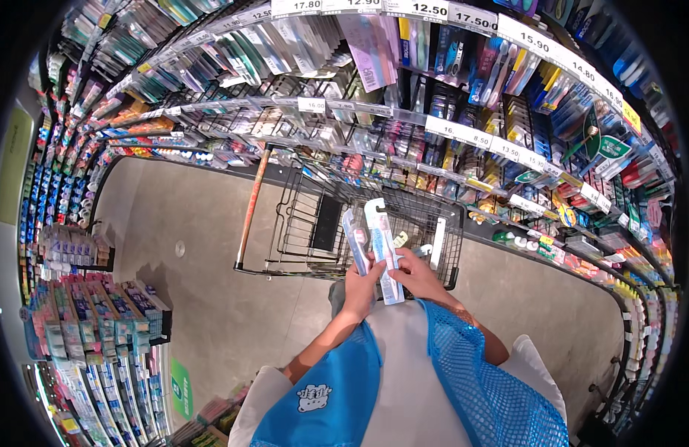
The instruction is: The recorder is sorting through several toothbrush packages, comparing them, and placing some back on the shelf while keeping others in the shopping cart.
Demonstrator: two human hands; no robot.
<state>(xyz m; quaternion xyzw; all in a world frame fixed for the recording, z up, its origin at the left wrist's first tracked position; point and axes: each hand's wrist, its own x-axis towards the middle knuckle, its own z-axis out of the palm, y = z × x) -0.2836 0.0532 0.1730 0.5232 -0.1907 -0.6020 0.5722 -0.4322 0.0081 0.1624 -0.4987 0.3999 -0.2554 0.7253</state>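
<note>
My left hand point(360, 286) grips a packaged toothbrush point(355, 239) in a clear and pale blue blister pack, tilted slightly left. Beside it, my right hand point(416, 274) pinches a second toothbrush pack point(382, 240), white and light blue with a hook-shaped hanging top. My left fingertips also meet the lower part of that second pack. Both packs are held up over the near side of a black wire shopping cart point(288, 223). Inside the cart lie a long white strip-like item point(437, 243) and a smaller hooked pack point(424, 249), partly hidden by my right hand.
Ahead, a curved shelf rack point(400, 114) carries hanging toothbrush packs and price tags. The cart's orange-red handle point(253, 207) is on the left. Stacked boxes on a display stand point(98, 318) rise at lower left. Grey floor point(210, 223) surrounds the cart; more shelving point(637, 335) curves along the right.
</note>
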